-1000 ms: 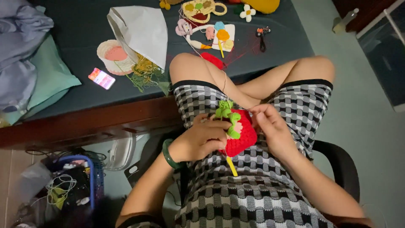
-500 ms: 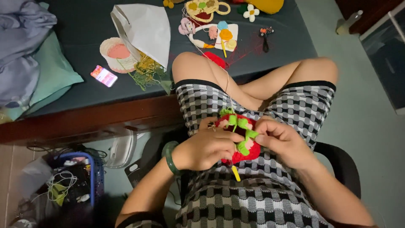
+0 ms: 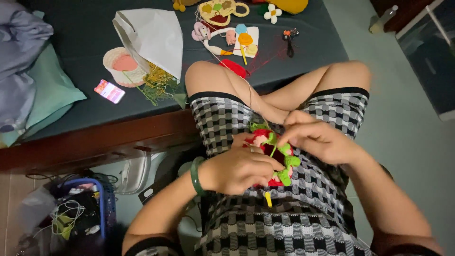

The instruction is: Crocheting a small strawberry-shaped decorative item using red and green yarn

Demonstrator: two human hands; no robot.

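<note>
Both hands have slid slightly lower on the lap. Left hand [image 3: 241,169] curls closed around the red-and-green crochet piece [image 3: 275,159]; right hand [image 3: 318,140] pinches its green yarn. Beyond, red thread [image 3: 234,68] lies on the table [image 3: 71,28].

Red crocheted piece with green leaf-shaped trim [image 3: 277,159] held in the lap by both hands.

The piece is gripped by the left hand [image 3: 241,169], a green bangle [image 3: 195,176] being worn on its wrist, while the green trim is pinched by the fingers of the right hand [image 3: 318,138]; a yellow hook handle [image 3: 268,199] is seen below the piece. A black-and-white checked knitted garment [image 3: 284,223] is worn. On the far dark tabletop [image 3: 85,28] are laid a white paper bag [image 3: 154,35], a small cream crocheted basket [image 3: 122,66], a pink-cased phone [image 3: 109,91] and assorted colourful crocheted items [image 3: 237,38].
</note>
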